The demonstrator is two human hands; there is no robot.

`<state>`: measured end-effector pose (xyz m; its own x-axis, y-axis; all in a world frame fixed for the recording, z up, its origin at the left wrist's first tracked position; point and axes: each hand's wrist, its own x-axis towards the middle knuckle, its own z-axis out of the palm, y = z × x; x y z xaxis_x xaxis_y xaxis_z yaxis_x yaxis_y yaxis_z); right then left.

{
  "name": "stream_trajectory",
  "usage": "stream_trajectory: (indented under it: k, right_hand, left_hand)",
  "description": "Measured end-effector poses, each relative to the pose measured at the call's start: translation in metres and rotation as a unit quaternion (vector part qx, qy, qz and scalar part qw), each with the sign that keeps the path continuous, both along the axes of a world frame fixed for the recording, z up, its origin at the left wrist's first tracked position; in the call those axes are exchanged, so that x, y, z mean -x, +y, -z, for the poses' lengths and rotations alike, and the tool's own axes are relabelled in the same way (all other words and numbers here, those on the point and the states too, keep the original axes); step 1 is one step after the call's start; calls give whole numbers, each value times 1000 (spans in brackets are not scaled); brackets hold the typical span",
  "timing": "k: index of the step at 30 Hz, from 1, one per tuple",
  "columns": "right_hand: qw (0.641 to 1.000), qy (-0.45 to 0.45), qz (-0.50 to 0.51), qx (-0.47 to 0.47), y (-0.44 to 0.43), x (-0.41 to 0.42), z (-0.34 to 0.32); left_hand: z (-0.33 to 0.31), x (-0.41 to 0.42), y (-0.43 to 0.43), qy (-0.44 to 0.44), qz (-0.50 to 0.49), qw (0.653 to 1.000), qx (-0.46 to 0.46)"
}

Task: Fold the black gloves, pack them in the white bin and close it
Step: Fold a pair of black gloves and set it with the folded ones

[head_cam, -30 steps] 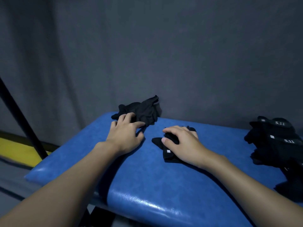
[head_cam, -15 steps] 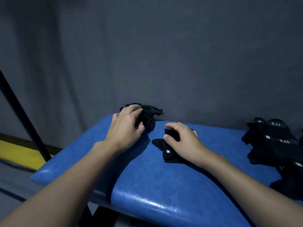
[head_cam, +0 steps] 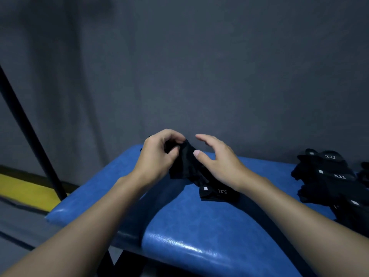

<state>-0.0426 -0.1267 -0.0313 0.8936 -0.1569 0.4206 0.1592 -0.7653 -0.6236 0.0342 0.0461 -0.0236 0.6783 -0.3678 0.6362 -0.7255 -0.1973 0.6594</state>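
My left hand (head_cam: 157,154) pinches a crumpled black glove (head_cam: 184,162) and holds it over a second black glove (head_cam: 218,192) that lies flat on the blue padded bench (head_cam: 199,220), its white "5.11" print showing. My right hand (head_cam: 215,158) hovers just right of the held glove, fingers relaxed and spread, thumb near the fabric, holding nothing. A pile of more black gloves (head_cam: 329,176) sits at the bench's right end. No white bin is in view.
A dark grey curtain wall (head_cam: 199,66) stands right behind the bench. A black slanted pole (head_cam: 30,126) crosses the left side. Beyond the bench's left end lies a floor with a yellow stripe (head_cam: 24,188).
My left hand has carried the crumpled glove from the back left corner rightward over the flat glove. My right hand lifted off the flat glove and now hovers open.
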Motion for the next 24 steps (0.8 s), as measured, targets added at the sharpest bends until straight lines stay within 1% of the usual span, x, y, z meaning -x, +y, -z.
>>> stream_trajectory:
  k: [3,6,9,12,15,16,17,19,21,24]
  right_hand:
    - [1000,14,-3,-18,0,-4,0]
    - [999,16,-11,-29,1,-6,-5]
    - [998,8,-57,-38,2,-7,-10]
    - [998,6,-47,-30,4,-5,-18]
    - [999,-23,-34,-26,5,-2,-22]
    - [999,-37,-28,-25,5,0,-23]
    - [998,-52,-25,-30,3,1,-22]
    - [997,-65,-20,-47,1,6,-23]
    - [995,-58,-18,-78,0,13,-25]
    - [989,-69,-37,-129,0,25,-29]
  left_hand:
    - [-6,3,3,0,48,999,3]
    - [-13,8,4,-20,81,996,-6]
    - [-18,12,5,-40,100,994,-13]
    - [-19,13,4,-56,95,994,-5]
    - [-21,17,4,-75,59,995,23]
    - [-22,18,3,-68,46,996,27]
    - [-21,19,4,-43,36,998,29]
    - [-19,19,4,39,36,998,17]
    - [-15,16,4,112,46,993,-4]
    - [-11,17,1,193,59,979,21]
